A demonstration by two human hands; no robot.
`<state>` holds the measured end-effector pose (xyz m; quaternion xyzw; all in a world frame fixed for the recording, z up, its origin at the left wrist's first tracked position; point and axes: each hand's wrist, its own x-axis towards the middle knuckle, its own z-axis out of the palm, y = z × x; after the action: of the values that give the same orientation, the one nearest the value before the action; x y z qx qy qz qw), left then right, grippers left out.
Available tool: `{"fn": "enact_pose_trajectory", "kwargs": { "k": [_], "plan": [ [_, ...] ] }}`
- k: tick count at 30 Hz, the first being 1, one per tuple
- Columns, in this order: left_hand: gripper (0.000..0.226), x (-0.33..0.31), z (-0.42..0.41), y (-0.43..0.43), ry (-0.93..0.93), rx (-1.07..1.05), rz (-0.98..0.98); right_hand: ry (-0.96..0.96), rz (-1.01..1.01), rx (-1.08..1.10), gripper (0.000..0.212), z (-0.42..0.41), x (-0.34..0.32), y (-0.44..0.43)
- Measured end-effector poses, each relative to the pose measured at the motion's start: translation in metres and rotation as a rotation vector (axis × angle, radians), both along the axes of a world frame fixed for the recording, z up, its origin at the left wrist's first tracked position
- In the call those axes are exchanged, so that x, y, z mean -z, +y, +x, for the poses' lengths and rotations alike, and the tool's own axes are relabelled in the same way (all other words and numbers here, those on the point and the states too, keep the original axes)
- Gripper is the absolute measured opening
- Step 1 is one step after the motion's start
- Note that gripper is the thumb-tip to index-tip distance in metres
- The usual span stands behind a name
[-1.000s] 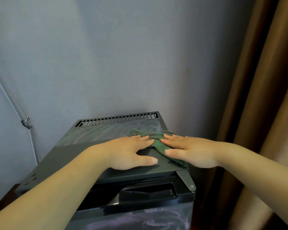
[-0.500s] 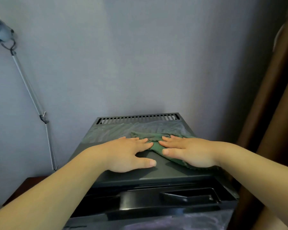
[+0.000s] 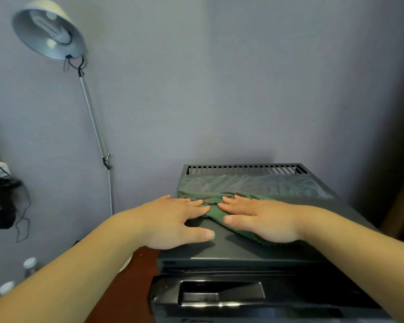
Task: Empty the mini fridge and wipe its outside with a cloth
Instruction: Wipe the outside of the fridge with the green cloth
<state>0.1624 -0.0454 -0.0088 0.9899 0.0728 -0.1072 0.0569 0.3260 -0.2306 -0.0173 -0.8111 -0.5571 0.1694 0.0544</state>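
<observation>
Where the dark mini fridge (image 3: 231, 252) is set against the grey wall (image 3: 243, 89), a green cloth (image 3: 215, 217) is spread on its top, just in front of a dull, smeared band that runs below the vent grille (image 3: 243, 170) at the back edge. The cloth is pressed flat by the right hand (image 3: 264, 220), whose fingers (image 3: 238, 206) are laid straight and close together upon it, with nothing gripped. The left hand (image 3: 173, 220) is laid palm down on the bare top just beside it. Its fingers (image 3: 191, 206) are held straight and slightly spread, their tips touching the cloth's left edge, and the thumb is stretched out on the top. Below the top, the door's recessed handle (image 3: 219, 294) is seen at the front. Left of the fridge a reddish-brown bench (image 3: 131, 287) is partly shown, and two white-capped bottles (image 3: 30, 264) are seen at the lower left. A desk lamp (image 3: 49, 31) on a slim metal arm is angled above them.
</observation>
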Motion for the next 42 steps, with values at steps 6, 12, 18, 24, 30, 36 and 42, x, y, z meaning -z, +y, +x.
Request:
{"fn": "enact_pose_trajectory", "kwargs": {
  "k": [6, 12, 18, 24, 30, 36, 42],
  "plan": [
    [0.075, 0.001, -0.015, 0.026, -0.015, 0.006, 0.013, -0.007, -0.001, 0.000, 0.065, -0.018, 0.003, 0.030],
    [0.075, 0.001, -0.021, 0.040, -0.027, 0.011, -0.027, -0.005, -0.005, 0.022, 0.064, -0.028, 0.004, 0.044],
    [0.078, -0.006, -0.017, 0.040, 0.021, 0.001, -0.064, 0.000, 0.000, 0.023, 0.064, -0.022, 0.004, 0.037],
    [0.081, -0.008, 0.008, 0.017, 0.066, 0.006, -0.073, 0.005, -0.001, 0.020, 0.064, 0.000, 0.002, 0.004],
    [0.082, -0.009, 0.050, -0.036, 0.088, 0.023, -0.068, -0.003, -0.024, 0.038, 0.064, 0.039, -0.003, -0.049],
    [0.080, -0.008, 0.094, -0.091, 0.080, 0.043, -0.056, -0.001, -0.019, 0.051, 0.065, 0.080, -0.001, -0.107],
    [0.080, -0.007, 0.131, -0.137, 0.080, 0.057, -0.042, -0.017, -0.014, 0.076, 0.068, 0.113, 0.002, -0.155]
  ]
}}
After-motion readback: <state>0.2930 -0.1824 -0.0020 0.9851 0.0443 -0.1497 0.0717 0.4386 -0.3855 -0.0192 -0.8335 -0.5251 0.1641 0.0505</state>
